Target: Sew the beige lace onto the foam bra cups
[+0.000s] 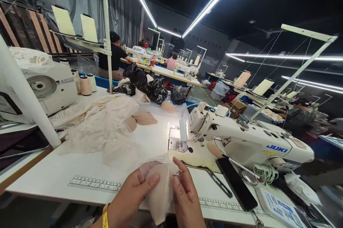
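At the table's front edge, my left hand [136, 188] holds a beige cup-shaped fabric piece [160, 194] with its thumb on the front and fingers behind. My right hand [186, 194] is at the piece's right side, thumb and fingers closed around its lace-like upper edge, with the index finger pointing up. Just beyond them stands a white sewing machine [241, 135] with its lamp lit over the needle plate [175, 142]. A heap of sheer beige fabric [107, 124] lies to the left, beside a stack of beige pads [144, 118].
A black phone [237, 185], a thread snipper [219, 183] and a green-white cord bundle [265, 174] lie at the right. Thread cones [85, 84] and another machine [40, 81] stand left. Black plastic bags [146, 83] sit behind. People work farther back.
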### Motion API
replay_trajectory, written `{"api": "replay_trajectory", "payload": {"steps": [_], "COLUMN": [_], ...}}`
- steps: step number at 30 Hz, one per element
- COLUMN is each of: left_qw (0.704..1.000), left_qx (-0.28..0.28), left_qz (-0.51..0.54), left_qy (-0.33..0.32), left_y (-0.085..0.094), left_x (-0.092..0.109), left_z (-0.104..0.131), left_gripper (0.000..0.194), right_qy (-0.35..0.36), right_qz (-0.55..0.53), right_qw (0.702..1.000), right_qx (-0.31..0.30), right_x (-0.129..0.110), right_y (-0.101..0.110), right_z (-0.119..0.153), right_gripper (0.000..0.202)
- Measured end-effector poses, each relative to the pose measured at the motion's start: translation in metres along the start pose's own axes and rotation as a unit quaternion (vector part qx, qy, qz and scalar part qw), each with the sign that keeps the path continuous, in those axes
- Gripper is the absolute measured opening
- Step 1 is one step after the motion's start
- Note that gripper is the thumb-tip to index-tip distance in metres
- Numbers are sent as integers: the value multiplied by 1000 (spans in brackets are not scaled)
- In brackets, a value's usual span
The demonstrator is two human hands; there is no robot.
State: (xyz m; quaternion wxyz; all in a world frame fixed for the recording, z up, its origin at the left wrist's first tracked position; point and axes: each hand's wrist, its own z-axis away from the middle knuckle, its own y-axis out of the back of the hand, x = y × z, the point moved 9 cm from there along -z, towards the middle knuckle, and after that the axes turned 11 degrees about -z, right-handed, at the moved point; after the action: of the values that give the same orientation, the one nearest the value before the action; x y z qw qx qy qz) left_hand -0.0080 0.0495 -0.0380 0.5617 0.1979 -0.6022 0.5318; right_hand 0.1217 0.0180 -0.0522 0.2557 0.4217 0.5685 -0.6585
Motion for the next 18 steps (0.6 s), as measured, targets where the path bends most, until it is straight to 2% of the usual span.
{"api": "replay_trajectory", "payload": {"steps": [2,8,12,15,18], "left_qw": [1000,995,992,986,984], "left_qx": [18,94,119,148,153], "left_qz": [-1,40,36,32,57], "left_qy": [-5,3,-37,-69,-69], "left_y": [5,22,21,23,23], "left_x": [-2,-7,2,9,8], "left_z": [2,5,6,7,7], "left_gripper": [54,65,51,44,44], "right_qy": [-15,-78,-38,-9,6], "right_qz": [-30,-75,-61,-36,-22], "right_qw": [999,994,997,999,998], "right_qx": [11,9,13,39,54], "right_x": [-2,16,9,6,8], "right_y": [1,-3,-2,6,16], "right_z": [-2,6,7,6,4], "right_gripper": [70,84,96,93,94]}}
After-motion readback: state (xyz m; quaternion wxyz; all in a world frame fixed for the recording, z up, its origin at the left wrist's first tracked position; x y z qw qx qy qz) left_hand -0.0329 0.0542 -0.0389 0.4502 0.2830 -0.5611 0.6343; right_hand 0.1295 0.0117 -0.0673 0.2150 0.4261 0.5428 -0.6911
